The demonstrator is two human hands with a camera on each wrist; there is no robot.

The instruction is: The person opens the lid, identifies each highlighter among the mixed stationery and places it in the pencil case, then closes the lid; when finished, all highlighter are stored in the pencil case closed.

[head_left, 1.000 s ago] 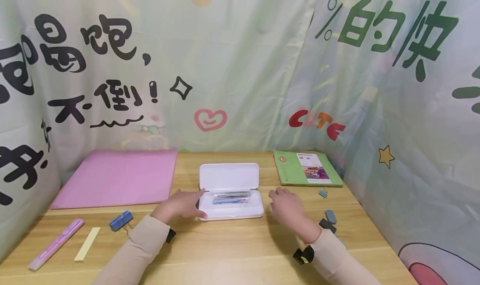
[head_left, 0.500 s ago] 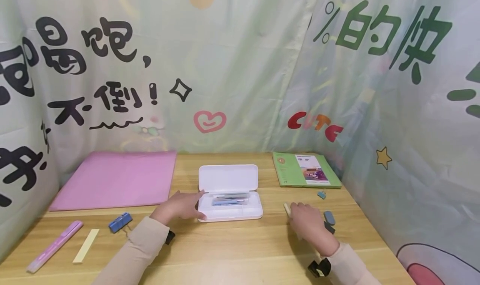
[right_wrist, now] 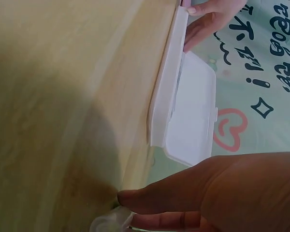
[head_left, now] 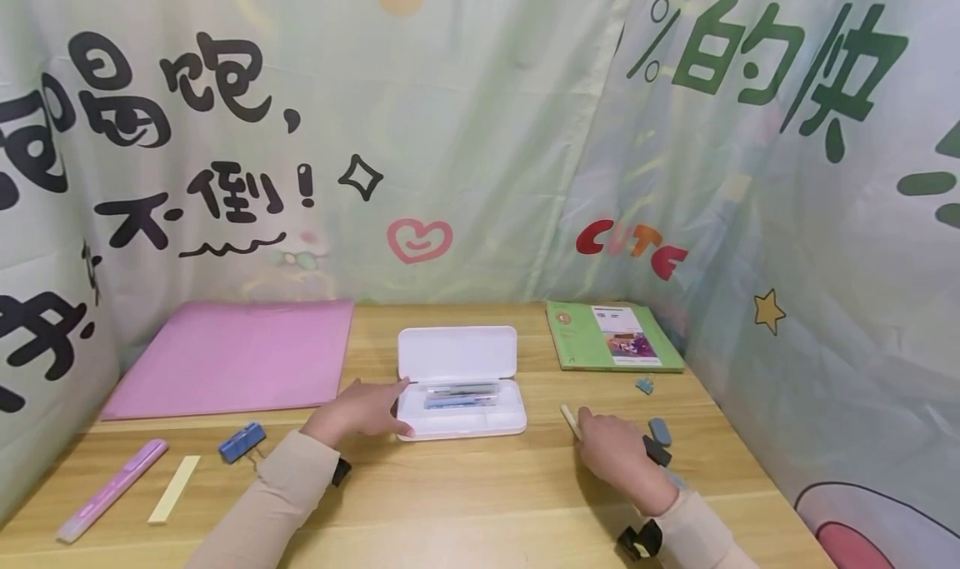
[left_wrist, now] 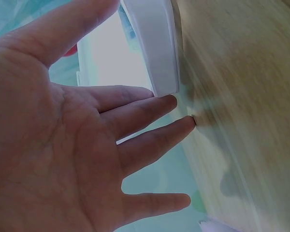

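Observation:
An open white pencil case (head_left: 461, 423) lies mid-table with its lid raised and several pens (head_left: 461, 396) inside. My left hand (head_left: 363, 408) rests against the case's left end; in the left wrist view its fingers are straight and spread, some touching the white end. To the right of the case, my right hand (head_left: 615, 452) pinches a slim pale stick (head_left: 571, 421) just over the table. The right wrist view shows a translucent, rounded end (right_wrist: 111, 220) of that stick by the thumb and fingers; the rest is hidden.
Left lie a pink sheet (head_left: 232, 361), a blue binder clip (head_left: 242, 442), a pale yellow strip (head_left: 174, 490) and a pink pen-like item (head_left: 112, 491). Right are a green booklet (head_left: 581, 336), a teal clip (head_left: 645, 386), a blue eraser-like block (head_left: 660, 431) and a black block (head_left: 657, 451).
My right hand has moved from beside the case rightward and nearer me, and the pale stick now shows in its fingers. The left hand stays at the case.

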